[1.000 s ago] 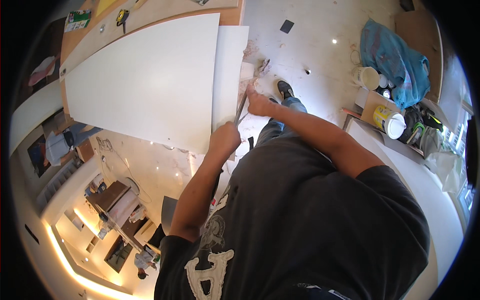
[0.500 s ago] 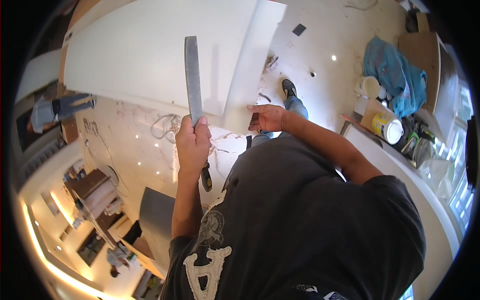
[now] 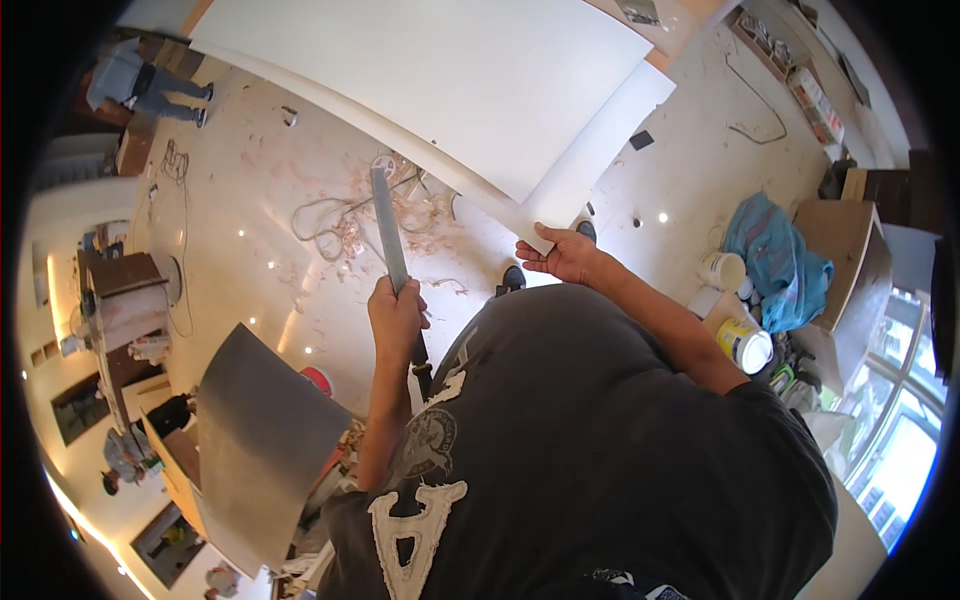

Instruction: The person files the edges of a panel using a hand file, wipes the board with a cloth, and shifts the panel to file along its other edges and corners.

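Note:
My left hand [image 3: 396, 316] is closed around a long flat metal file [image 3: 388, 225], its blade pointing away from me and a little left. The file's black handle [image 3: 421, 362] sticks out below the fist. My right hand [image 3: 562, 256] is open, fingers apart and thumb raised, with nothing in it. It is close to the near corner of a white panel; whether it touches, I cannot tell. A large white panel [image 3: 440, 90] lies ahead, and a second white sheet [image 3: 612, 135] shows from under its right edge.
Cable [image 3: 318, 232] and reddish shavings litter the floor left of the panel. A grey curved sheet [image 3: 262, 440] stands at lower left. Buckets [image 3: 745, 345], a blue cloth [image 3: 780, 262] and a wooden box [image 3: 835, 262] are at right. Another person [image 3: 150, 85] stands at far left.
The view has shifted, so the panel sits further up and more floor shows. The file stays in my left hand and is tilted further away. My right hand's fingers have spread.

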The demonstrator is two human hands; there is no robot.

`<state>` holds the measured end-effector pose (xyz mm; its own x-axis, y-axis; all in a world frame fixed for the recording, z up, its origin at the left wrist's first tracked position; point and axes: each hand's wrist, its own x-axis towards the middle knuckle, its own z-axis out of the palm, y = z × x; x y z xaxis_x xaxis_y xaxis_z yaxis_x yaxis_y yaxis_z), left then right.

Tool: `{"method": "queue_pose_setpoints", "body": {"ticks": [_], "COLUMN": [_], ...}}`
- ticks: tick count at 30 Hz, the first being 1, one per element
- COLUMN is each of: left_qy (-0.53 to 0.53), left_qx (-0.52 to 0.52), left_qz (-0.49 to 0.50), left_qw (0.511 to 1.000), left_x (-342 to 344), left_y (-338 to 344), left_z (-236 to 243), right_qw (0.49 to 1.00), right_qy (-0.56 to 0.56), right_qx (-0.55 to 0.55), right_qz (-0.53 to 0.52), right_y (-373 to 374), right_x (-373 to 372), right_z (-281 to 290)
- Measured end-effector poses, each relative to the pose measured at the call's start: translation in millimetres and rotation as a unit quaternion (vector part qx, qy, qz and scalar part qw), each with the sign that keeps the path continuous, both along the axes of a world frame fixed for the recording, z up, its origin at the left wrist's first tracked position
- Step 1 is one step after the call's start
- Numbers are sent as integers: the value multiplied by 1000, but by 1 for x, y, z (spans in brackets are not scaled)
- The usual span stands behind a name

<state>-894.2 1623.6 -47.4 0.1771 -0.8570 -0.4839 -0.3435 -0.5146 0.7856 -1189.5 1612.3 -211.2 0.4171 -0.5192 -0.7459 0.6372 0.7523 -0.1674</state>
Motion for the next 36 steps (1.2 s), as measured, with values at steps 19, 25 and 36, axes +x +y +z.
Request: {"method": "queue_pose_setpoints", "body": {"ticks": [19, 25, 36], "left_qy": [-216, -343, -408], "left_qx": [-105, -95, -23], "left_qz": [-527, -580, -631], "left_qw": [815, 733, 659], "left_x": [-148, -215, -248], "left_y": [-41, -70, -89], "left_z": [0, -31, -26], "right_qw": [946, 877, 758], "right_qy": [225, 365, 571], "right_qx": [-112, -158, -266], "right_qz": [-204, -268, -169], "right_y": [19, -20, -45], "right_x": [-63, -91, -88], "right_z": [-25, -10, -36]}}
